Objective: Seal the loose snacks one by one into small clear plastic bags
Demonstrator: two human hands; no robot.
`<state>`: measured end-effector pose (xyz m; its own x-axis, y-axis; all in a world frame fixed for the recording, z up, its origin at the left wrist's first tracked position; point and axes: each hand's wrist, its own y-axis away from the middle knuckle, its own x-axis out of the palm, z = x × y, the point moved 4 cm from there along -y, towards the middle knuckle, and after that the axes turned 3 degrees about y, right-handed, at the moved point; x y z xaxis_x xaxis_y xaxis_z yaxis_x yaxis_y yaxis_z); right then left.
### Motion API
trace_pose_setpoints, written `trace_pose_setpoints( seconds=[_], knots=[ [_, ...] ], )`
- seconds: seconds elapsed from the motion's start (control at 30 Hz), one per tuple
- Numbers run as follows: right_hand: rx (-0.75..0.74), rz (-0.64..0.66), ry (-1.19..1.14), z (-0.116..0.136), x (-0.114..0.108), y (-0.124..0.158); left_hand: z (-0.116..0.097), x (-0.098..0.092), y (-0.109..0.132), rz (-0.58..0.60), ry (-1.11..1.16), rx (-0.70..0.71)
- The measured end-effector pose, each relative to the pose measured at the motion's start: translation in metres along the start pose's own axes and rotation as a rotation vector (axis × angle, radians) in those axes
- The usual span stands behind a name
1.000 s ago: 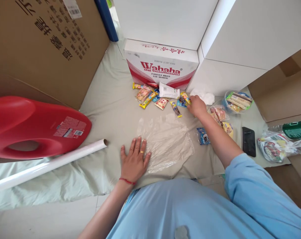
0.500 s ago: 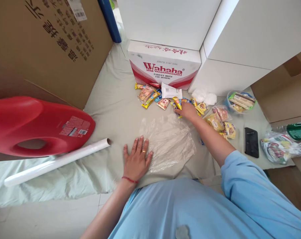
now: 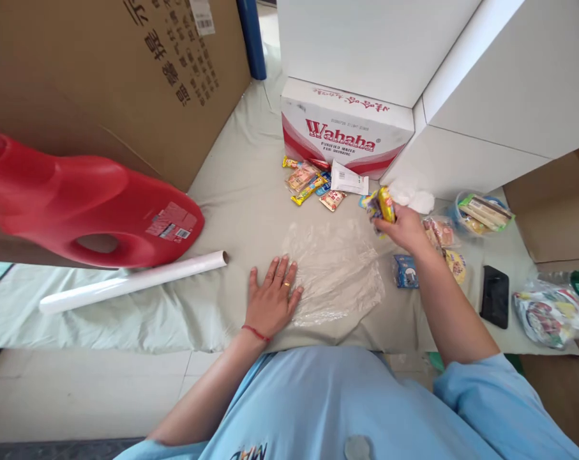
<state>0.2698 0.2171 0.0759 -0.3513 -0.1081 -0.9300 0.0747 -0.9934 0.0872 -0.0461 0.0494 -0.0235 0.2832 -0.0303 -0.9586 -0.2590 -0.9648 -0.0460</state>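
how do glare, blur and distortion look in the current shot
In the head view, small glints show on the creases of the clear plastic film and a sheen runs along the white roll; in the head view, the yellow packet in the right hand looks slightly soft, its print unreadable; in the head view, the red jug appears stretched near the left edge, probably by the lens.

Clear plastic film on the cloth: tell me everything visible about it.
The clear plastic film looks thin, crinkled and see-through, with glossy highlights; whether it is a bag or a single sheet I can't tell. It lies spread roughly flat on the pale cloth, whose colour shows through. The left hand rests palm down at its left edge, thumb apparently over it. Snack packets lie beyond its far edge, apart from it.
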Motion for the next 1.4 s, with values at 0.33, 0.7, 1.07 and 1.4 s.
trace_pose_setpoints(
  seconds=[0.33,0.7,1.07,1.4],
  knots=[
    [-0.529,0.613,0.322,0.107,0.081,0.068,0.000,-0.001,0.000,0.014,-0.011,-0.006],
    [-0.509,0.407,0.314,0.092,0.072,0.075,-0.001,-0.001,0.001,0.023,-0.010,-0.012],
    [-0.580,0.341,0.406,0.102,0.089,0.093,-0.001,-0.003,0.000,0.021,-0.013,-0.011],
    [-0.659,0.247,0.332,0.096,0.099,0.093,0.000,0.000,0.001,0.004,0.002,-0.017]
  ],
)
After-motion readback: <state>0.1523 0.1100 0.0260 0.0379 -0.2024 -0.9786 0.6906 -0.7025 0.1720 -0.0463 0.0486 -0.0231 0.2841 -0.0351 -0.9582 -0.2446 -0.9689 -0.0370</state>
